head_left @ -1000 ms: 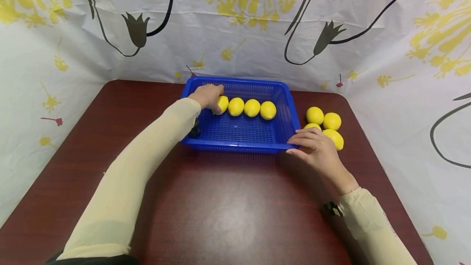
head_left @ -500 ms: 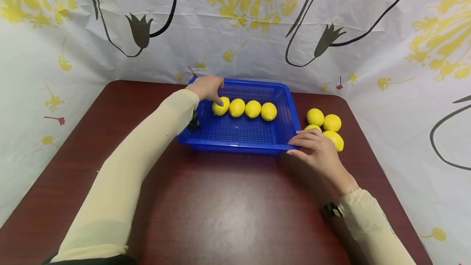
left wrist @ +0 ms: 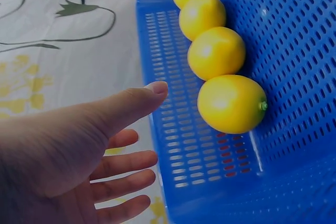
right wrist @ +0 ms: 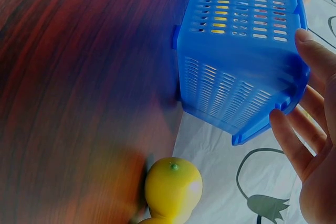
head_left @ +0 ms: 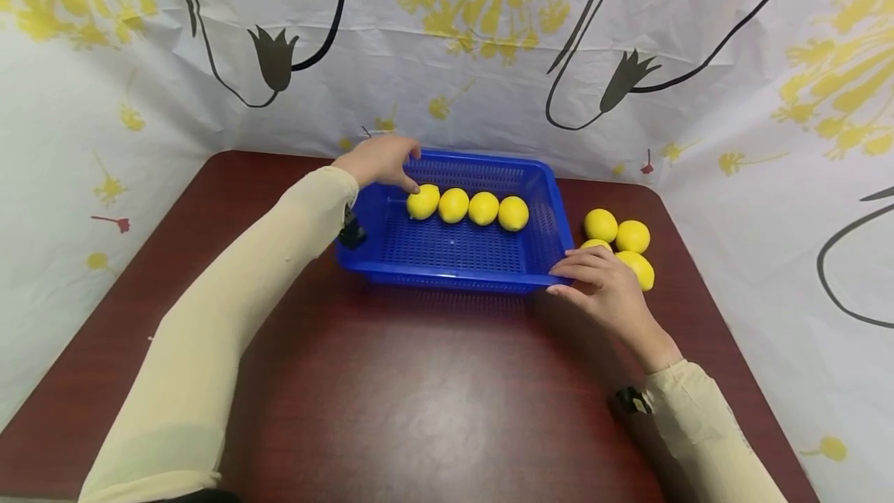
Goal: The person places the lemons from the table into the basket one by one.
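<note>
A blue plastic basket (head_left: 447, 278) sits at the far side of the table, with a row of several lemons (head_left: 483, 209) lying along its back wall. My left hand (head_left: 377, 161) is over the basket's back left corner, fingers spread and nothing in them. In the left wrist view its thumb points toward the leftmost lemon (left wrist: 231, 104), with a gap between them. My right hand (head_left: 606, 289) holds the basket's front right corner by the rim, thumb on the front side and fingers on the right side.
Several more lemons (head_left: 634, 237) lie grouped on the table right of the basket, one partly hidden behind my right hand. A white patterned sheet (head_left: 475, 84) hangs around the back and sides of the brown table (head_left: 419, 402).
My left hand has let go of the leftmost lemon, opened, and drawn back up and left. The lemon stays in the row. My right hand keeps its place on the basket corner.
</note>
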### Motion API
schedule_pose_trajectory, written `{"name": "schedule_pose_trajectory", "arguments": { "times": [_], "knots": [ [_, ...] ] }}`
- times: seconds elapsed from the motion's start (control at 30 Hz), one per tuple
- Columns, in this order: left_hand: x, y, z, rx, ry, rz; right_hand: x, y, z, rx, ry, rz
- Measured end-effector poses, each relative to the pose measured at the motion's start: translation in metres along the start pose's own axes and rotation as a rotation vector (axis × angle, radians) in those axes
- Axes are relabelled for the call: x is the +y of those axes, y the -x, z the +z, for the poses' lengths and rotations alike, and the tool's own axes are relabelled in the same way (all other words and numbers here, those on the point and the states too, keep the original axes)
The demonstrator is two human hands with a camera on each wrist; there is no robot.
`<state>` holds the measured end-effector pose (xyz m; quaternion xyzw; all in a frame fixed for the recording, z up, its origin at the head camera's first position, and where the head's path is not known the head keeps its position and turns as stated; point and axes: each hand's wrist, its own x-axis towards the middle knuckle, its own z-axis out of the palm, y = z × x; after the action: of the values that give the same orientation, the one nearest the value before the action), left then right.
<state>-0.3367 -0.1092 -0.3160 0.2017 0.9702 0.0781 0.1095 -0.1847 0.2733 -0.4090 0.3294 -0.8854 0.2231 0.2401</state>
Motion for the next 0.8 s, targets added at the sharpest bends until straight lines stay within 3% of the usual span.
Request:
{"name": "schedule_pose_trajectory", "arguments": {
  "times": [0.3, 0.6, 0.8],
  "knots": [
    [-0.005, 0.030, -0.001, 0.108, 0.010, 0.096, 0.000, 0.001, -0.001, 0.007, 0.002, -0.003],
    [-0.004, 0.072, 0.006, 0.227, -0.008, 0.134, 0.000, 0.002, 0.001, 0.013, -0.005, -0.010],
    [-0.005, 0.104, 0.019, 0.312, -0.018, 0.125, -0.001, 0.000, 0.002, 0.014, -0.023, -0.011]
  ]
}}
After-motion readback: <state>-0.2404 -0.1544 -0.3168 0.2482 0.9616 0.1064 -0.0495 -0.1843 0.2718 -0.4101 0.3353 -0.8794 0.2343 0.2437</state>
